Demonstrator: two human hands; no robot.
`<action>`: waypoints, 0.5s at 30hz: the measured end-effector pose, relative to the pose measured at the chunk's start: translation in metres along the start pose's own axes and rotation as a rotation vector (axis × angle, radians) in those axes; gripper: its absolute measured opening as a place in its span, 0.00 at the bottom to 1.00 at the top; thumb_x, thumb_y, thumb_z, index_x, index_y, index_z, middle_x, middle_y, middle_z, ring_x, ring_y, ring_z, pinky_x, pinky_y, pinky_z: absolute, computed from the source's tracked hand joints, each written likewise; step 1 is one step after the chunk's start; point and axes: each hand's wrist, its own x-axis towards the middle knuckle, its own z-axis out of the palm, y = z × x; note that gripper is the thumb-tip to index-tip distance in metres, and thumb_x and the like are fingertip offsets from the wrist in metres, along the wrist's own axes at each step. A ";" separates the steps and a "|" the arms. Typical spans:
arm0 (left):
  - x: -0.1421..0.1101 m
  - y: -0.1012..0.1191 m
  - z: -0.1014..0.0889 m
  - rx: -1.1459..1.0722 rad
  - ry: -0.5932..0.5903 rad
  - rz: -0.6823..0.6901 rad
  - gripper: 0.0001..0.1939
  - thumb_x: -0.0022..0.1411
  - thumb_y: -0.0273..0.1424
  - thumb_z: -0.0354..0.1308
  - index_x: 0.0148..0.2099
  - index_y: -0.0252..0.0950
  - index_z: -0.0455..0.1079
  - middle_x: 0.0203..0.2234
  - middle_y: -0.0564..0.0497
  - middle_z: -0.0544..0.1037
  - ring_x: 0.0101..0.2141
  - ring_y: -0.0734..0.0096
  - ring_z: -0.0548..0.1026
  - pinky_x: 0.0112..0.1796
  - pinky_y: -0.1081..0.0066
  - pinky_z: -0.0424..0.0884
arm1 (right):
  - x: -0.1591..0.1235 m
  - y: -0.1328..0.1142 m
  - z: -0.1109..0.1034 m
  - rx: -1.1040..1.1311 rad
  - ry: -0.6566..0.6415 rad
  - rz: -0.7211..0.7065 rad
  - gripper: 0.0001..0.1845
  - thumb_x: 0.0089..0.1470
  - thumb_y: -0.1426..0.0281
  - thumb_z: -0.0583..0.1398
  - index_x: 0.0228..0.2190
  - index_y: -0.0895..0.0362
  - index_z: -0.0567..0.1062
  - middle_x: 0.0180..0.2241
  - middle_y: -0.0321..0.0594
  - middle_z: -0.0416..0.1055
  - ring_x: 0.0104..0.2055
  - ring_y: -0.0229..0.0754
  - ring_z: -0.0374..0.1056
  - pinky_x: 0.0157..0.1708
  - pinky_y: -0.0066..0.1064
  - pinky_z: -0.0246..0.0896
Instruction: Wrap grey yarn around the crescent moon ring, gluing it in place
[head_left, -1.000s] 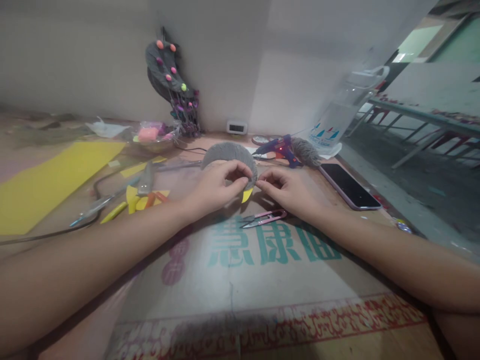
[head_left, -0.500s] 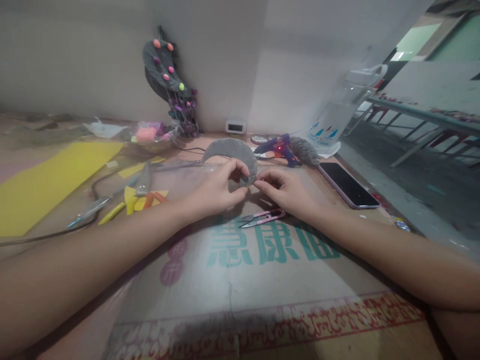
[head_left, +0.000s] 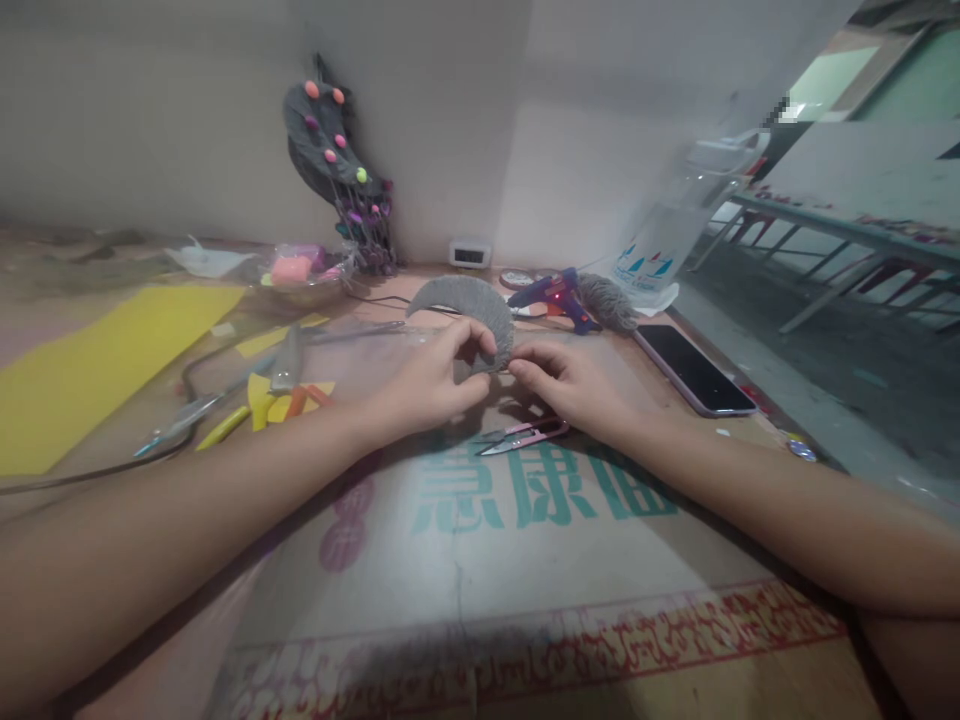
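Note:
A grey yarn-covered crescent [head_left: 469, 293] is held upright above the printed cardboard [head_left: 390, 590]. My left hand [head_left: 442, 375] is closed on its lower end, thumb and fingers curled about it. The fingertips of my right hand [head_left: 559, 375] are pinched together right at the crescent's lower right edge; whatever they grip there is too small to make out. Just below my hands lies a pair of pink-handled thread snips [head_left: 525, 437], blades pointing left.
Behind stand a glue gun [head_left: 551, 298] with a red light, a grey yarn bundle [head_left: 609, 302] and a water bottle [head_left: 660, 230]. A phone [head_left: 696, 370] lies right; pliers [head_left: 283, 365] and yellow sheet [head_left: 105, 370] left. A decorated grey crescent [head_left: 322, 140] leans against the wall.
My right fingertips have shifted very slightly at the crescent's edge. Otherwise the hands and crescent keep nearly the same place; the whole view has drifted a little.

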 end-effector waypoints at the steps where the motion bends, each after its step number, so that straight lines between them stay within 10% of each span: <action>1: 0.000 0.001 0.000 0.001 -0.016 -0.005 0.12 0.55 0.27 0.54 0.44 0.38 0.62 0.33 0.54 0.67 0.34 0.69 0.67 0.36 0.68 0.65 | 0.000 -0.001 0.000 0.032 -0.009 0.028 0.14 0.60 0.59 0.58 0.33 0.56 0.74 0.24 0.33 0.68 0.24 0.36 0.62 0.25 0.29 0.55; 15: -0.002 0.011 -0.002 0.099 -0.096 -0.026 0.11 0.57 0.32 0.55 0.44 0.37 0.63 0.36 0.50 0.70 0.38 0.65 0.69 0.40 0.65 0.67 | -0.002 -0.007 0.005 0.276 -0.077 0.245 0.17 0.56 0.54 0.61 0.28 0.54 0.67 0.17 0.28 0.63 0.18 0.33 0.60 0.17 0.26 0.52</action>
